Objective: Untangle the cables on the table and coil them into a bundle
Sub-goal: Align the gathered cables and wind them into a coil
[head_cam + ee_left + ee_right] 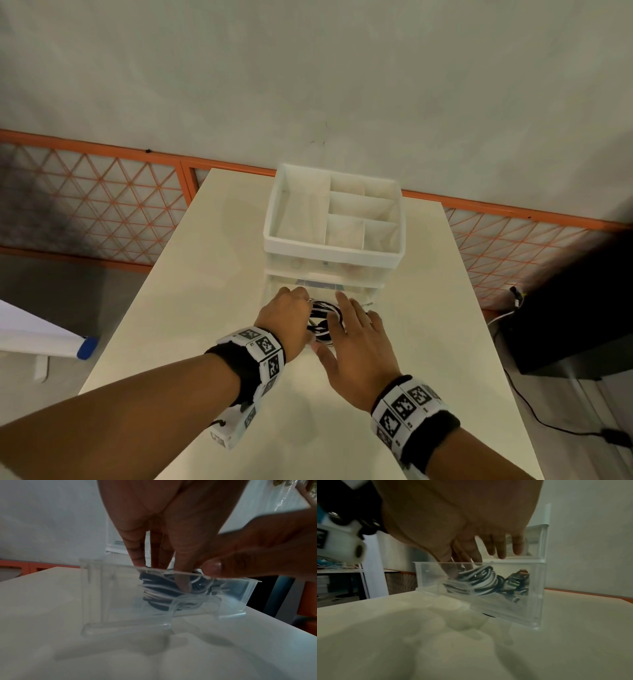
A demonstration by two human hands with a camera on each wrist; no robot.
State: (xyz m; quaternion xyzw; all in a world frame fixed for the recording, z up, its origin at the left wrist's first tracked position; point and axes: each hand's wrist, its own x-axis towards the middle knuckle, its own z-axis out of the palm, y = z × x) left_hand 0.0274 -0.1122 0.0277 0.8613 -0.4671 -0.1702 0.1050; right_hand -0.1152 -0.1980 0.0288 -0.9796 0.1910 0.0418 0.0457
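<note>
A coiled bundle of black and white cables (322, 318) (159, 589) (477, 581) lies in a clear plastic drawer (274, 291) (106, 595) (536, 595) pulled out of a white organizer (332, 253) on the table (205, 274). My left hand (305, 308) (171, 547) reaches down into the drawer. Its fingers (464, 566) and thumb pinch the coil's left side. My right hand (352, 325) (501, 545) hovers over the drawer's right half with straight fingers and holds nothing. Dark plugs (517, 580) lie beside the coil.
The organizer's top tray has several empty compartments. A black box (565, 308) with trailing wires stands on the floor to the right. An orange mesh fence (102, 205) runs behind the table. The table's near half is bare.
</note>
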